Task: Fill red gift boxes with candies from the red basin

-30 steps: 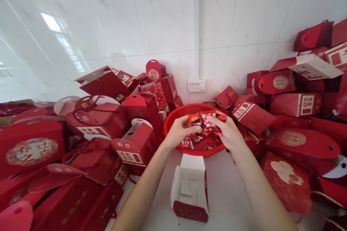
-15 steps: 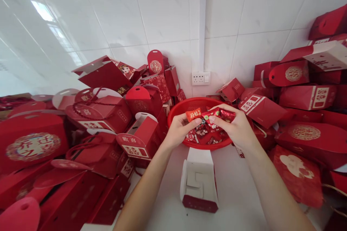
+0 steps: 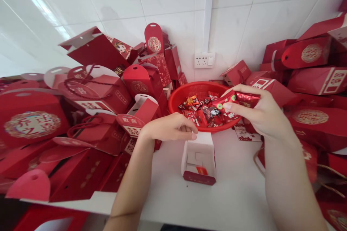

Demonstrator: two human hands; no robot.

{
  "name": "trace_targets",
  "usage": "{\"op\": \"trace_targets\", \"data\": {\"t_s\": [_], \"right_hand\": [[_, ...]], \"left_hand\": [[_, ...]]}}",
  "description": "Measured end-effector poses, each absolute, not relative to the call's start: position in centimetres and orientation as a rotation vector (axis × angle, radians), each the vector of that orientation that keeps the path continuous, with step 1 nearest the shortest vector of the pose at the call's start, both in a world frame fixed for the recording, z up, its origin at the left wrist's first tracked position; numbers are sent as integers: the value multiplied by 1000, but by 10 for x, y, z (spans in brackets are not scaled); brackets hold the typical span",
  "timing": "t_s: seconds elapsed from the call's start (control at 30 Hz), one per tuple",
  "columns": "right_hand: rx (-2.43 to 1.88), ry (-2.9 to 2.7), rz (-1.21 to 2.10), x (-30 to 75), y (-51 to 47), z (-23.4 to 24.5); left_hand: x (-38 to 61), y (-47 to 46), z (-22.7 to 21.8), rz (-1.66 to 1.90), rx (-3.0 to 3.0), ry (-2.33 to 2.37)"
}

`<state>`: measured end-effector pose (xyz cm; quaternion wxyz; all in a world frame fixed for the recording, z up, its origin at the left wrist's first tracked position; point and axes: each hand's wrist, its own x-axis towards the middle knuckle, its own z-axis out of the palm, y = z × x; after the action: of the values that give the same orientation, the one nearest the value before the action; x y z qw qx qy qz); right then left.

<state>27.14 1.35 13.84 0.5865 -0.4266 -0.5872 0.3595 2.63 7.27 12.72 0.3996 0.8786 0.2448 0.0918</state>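
Observation:
My left hand hovers just above the back flap of a small open box, its fingers loosely bent and nothing seen in them. Inside the white-lined box lies one orange-red wrapped candy. My right hand is closed on shiny red candy packets, the front one patterned with green and white flowers. It holds them over the right side of a red plastic basket. Many wrapped candies fill the bottom of that basket; my right fingers hide part of its rim.
Red gift boxes are piled on the left of the white table, and more red boxes stack up on the right. Behind the basket is a tiled wall with a socket. A printed card lies beside the basket.
My left hand has moved from the basket toward me, and the orange-red candy it held now lies in the box. My right hand has shifted right, still holding the red packets.

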Motion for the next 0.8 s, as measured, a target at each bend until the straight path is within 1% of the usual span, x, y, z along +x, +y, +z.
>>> {"op": "trace_targets", "data": {"t_s": [0.1, 0.17, 0.3, 0.5, 0.6, 0.8], "right_hand": [[-997, -1477, 892, 264, 11, 140], [-1012, -1574, 927, 261, 9, 141], [-1041, -1811, 882, 259, 6, 142], [-1028, -2189, 968, 247, 5, 137], [-1049, -2375, 957, 240, 8, 133], [-1074, -2311, 876, 240, 11, 128]], "left_hand": [[27, 72, 126, 417, 2224, 677], [27, 72, 125, 476, 2139, 648], [24, 68, 129, 360, 2016, 547], [19, 66, 137, 247, 2186, 630], [19, 65, 139, 178, 2166, 630], [20, 60, 141, 118, 2220, 691]]}}
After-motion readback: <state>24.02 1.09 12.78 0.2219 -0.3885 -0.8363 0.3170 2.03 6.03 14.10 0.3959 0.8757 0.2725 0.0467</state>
